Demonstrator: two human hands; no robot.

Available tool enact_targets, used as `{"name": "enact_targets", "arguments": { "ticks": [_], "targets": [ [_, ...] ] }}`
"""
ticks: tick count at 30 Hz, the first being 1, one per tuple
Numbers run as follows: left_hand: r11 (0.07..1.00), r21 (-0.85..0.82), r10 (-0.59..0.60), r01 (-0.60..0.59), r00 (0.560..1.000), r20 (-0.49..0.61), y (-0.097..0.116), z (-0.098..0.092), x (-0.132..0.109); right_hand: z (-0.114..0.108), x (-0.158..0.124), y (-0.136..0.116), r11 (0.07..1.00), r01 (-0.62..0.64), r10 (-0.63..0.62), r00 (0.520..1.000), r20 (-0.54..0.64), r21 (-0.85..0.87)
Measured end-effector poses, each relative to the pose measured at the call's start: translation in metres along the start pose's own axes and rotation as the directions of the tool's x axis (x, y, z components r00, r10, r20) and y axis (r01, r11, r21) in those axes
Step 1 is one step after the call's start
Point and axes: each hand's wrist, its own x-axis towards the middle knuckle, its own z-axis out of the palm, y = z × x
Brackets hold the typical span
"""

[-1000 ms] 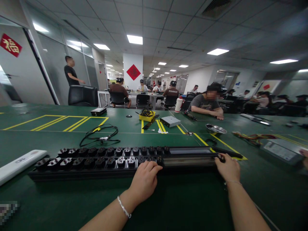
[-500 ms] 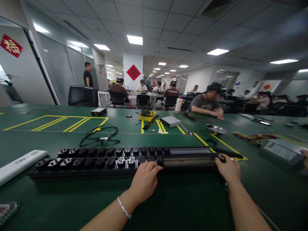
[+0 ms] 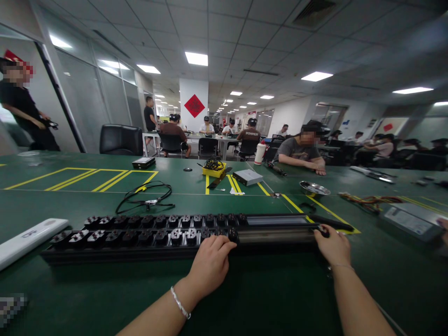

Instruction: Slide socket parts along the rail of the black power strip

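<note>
Two long black power strips (image 3: 115,254) lie one behind the other across the green table, with several dark and pale sockets standing up along their left parts. My left hand (image 3: 212,261) is closed on the near strip, fingers bent over its front edge by the last sockets. At that strip's right end, my right hand (image 3: 334,247) is closed around its black tip; the palm side is hidden. A smooth, bare stretch of the strip (image 3: 276,236) shows between my hands. Behind it, the far strip (image 3: 276,220) lies untouched, a black cord (image 3: 332,223) at its right end.
On the left lies a white bar-shaped case (image 3: 31,240). Beyond the strips are a coiled black cable (image 3: 145,198), a yellow box (image 3: 213,169) with wires, a grey drive (image 3: 247,177), a metal bowl (image 3: 314,188) and a power supply (image 3: 409,219). Across the table sits a co-worker (image 3: 301,149).
My hands and the power strips hold nearly the same place. A person has come into view at the far left, and another standing person has moved to the right.
</note>
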Motion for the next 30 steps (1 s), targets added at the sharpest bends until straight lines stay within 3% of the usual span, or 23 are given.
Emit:
{"name": "enact_targets", "arguments": {
  "ticks": [30],
  "targets": [
    [1.0, -0.008, 0.002, -0.002, 1.0, 0.0, -0.0014, 0.0024, 0.0, -0.0021, 0.0079, 0.0058, 0.998, -0.014, 0.015, 1.0, 0.012, -0.054]
  ]
}}
